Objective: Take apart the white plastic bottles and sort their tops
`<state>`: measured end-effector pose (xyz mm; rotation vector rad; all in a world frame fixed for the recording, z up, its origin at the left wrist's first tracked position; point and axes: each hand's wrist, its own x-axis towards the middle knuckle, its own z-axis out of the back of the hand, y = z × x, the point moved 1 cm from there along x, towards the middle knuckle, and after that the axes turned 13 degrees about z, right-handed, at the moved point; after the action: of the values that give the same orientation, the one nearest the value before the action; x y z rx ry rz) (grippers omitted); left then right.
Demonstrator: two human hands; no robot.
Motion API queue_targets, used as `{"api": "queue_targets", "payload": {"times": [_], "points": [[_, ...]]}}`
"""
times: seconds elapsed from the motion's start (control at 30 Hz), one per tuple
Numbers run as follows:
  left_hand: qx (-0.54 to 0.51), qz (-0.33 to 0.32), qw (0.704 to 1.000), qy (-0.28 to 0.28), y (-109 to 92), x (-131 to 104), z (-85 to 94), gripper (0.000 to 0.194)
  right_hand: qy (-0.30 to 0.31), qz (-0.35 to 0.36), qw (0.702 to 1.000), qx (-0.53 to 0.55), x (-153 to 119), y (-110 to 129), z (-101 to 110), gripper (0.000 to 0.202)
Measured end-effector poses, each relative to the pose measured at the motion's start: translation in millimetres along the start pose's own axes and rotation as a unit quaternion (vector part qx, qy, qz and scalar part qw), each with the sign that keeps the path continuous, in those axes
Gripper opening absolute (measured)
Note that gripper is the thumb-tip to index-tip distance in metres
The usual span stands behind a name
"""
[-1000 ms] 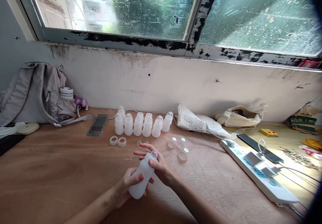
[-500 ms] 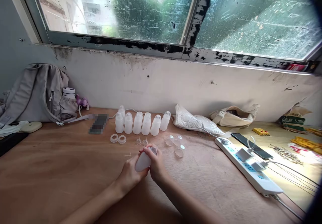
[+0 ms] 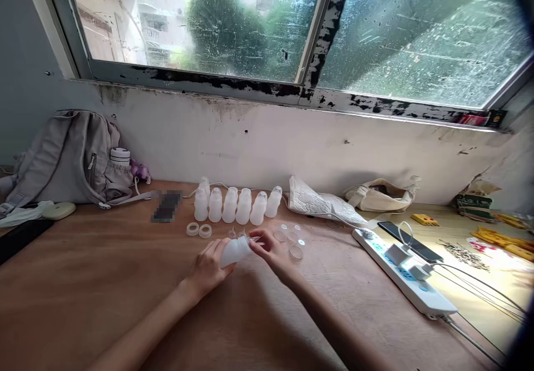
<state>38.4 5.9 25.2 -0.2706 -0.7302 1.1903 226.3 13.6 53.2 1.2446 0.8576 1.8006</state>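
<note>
My left hand (image 3: 212, 265) is wrapped round a frosted white baby bottle (image 3: 233, 252), tilted with its neck to the right. Thumb and fingers of my right hand (image 3: 273, 253) pinch a small clear piece, seemingly a cap (image 3: 256, 240), right at the bottle's neck; whether the two touch I cannot tell. Behind my hands stand several similar bottles (image 3: 230, 206) in a row, clear caps on top. Two white rings (image 3: 204, 231) lie to the left, and two small clear nipples (image 3: 232, 233) are partly hidden behind my hands. Several clear caps (image 3: 296, 252) rest to the right.
A white power strip (image 3: 406, 273) with plugged-in chargers and cables runs along the right, beside a dark phone (image 3: 411, 241). White padded packaging (image 3: 323, 203) and a cream bag (image 3: 381, 194) lie by the wall. A grey backpack (image 3: 70, 159) stands at the left.
My right hand has moved from gripping the bottle's top to just right of its neck, holding the small clear piece. The bottle's neck now shows. The camera view has shifted slightly.
</note>
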Motion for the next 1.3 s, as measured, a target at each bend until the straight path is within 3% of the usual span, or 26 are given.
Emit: {"api": "queue_targets", "payload": {"times": [0.1, 0.17, 0.23, 0.33, 0.5, 0.57, 0.67, 0.83, 0.97, 1.3], "points": [[0.021, 0.013, 1.000, -0.014, 12.7, -1.5, 9.0, 0.038, -0.045, 0.039, 0.962, -0.267, -9.1, -17.1, 45.7, 0.021], [0.028, 0.024, 0.999, -0.019, 19.4, -2.6, 12.4, 0.040, -0.071, 0.008, 0.924, -0.375, -15.8, -31.2, 73.1, 0.023], [0.021, 0.023, 0.999, -0.024, 24.4, -3.7, 13.2, 0.045, -0.059, -0.049, 0.911, -0.405, -22.2, -44.1, 91.8, 0.027], [-0.004, -0.002, 1.000, -0.030, 29.4, -5.5, 11.8, 0.048, -0.049, -0.108, 0.925, -0.362, -29.5, -54.3, 100.0, 0.027], [-0.020, -0.039, 0.999, -0.016, 33.3, -9.3, 9.6, 0.047, -0.119, -0.097, 0.979, -0.132, -33.0, -42.3, 75.1, 0.036], [-0.022, -0.042, 0.999, -0.006, 32.6, -10.4, 9.3, 0.047, -0.124, -0.089, 0.988, -0.017, -33.9, -32.7, 59.7, 0.037], [-0.023, -0.045, 0.999, 0.010, 30.1, -11.5, 8.5, 0.046, -0.102, -0.091, 0.988, 0.068, -35.6, -21.4, 39.2, 0.033], [-0.013, -0.037, 0.999, 0.031, 28.9, -12.4, 6.7, 0.047, -0.041, -0.090, 0.990, 0.104, -32.8, -17.9, 17.0, 0.031], [-0.005, -0.043, 0.999, 0.010, 29.5, -12.2, 7.8, 0.046, -0.001, -0.089, 0.992, 0.094, -28.7, -22.9, 3.4, 0.033], [0.010, -0.091, 0.996, 0.017, 28.3, -16.4, 6.6, 0.048, 0.006, -0.111, 0.991, 0.079, -42.1, -32.5, -2.2, 0.027]]}}
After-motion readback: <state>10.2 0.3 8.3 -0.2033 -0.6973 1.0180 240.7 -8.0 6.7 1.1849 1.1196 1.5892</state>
